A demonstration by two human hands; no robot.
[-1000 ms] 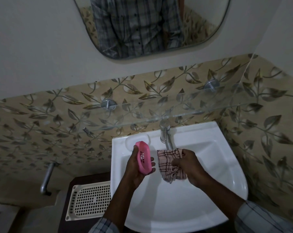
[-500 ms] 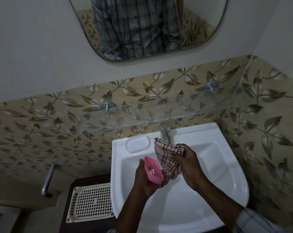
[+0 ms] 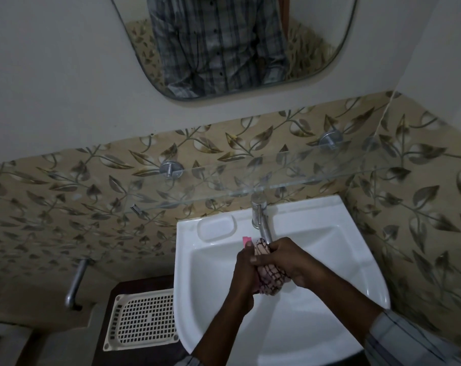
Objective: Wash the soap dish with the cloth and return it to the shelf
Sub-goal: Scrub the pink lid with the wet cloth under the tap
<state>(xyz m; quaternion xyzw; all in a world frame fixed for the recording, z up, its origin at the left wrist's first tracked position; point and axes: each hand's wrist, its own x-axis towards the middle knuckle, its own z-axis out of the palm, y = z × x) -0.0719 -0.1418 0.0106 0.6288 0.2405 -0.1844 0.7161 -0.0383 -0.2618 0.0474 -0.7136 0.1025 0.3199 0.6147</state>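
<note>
Over sink [image 3: 329, 233], cloth [image 3: 273, 278] (right hand [image 3: 295, 262]) covers dish [image 3: 246, 239].

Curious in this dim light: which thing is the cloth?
Find the white ceramic basin, then its steel tap. Just below it, the left hand and right hand clasp a pale bundled cloth; dark check lines set it apart from the plain pink plastic soap dish beside it.

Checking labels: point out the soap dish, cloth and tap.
soap dish [image 3: 246, 239]: head view, visible pink corner.
cloth [image 3: 273, 281]: head view, checked lower bunch.
tap [image 3: 257, 215]: head view, upright metal body.
</note>
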